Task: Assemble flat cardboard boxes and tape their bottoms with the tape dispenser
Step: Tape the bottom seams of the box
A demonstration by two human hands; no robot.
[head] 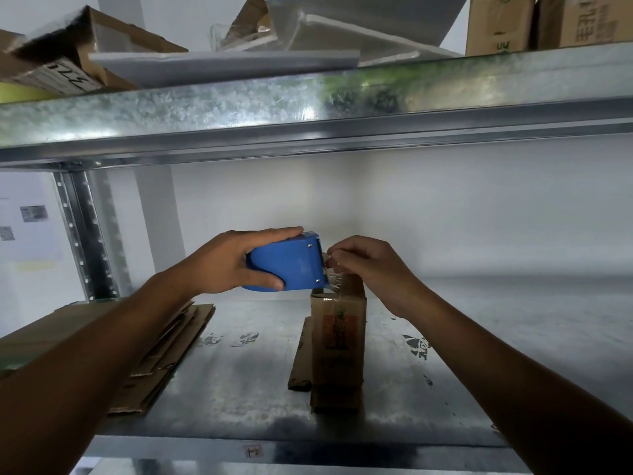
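Starting at the left: the flat cardboard stack lies on the shelf, well apart from the work, so leave it for now. Your left hand grips the blue tape dispenser, thumb under & fingers curled over the top, cutter end facing right. Keep it level & steady w/ the teeth just above the box, which stands upright mid-shelf w/ a flat piece just beside it on its left. Your right hand pinches the loose tape end at the cutter w/ curled fingertips. The step in hand, I judge, is freeing that end: pull straight & slow, no twist, then lay it centred over the box's flaps w/ overhang down both sides. The tape looks crumpled there, so flatten it 1st or it prob. won't stick.
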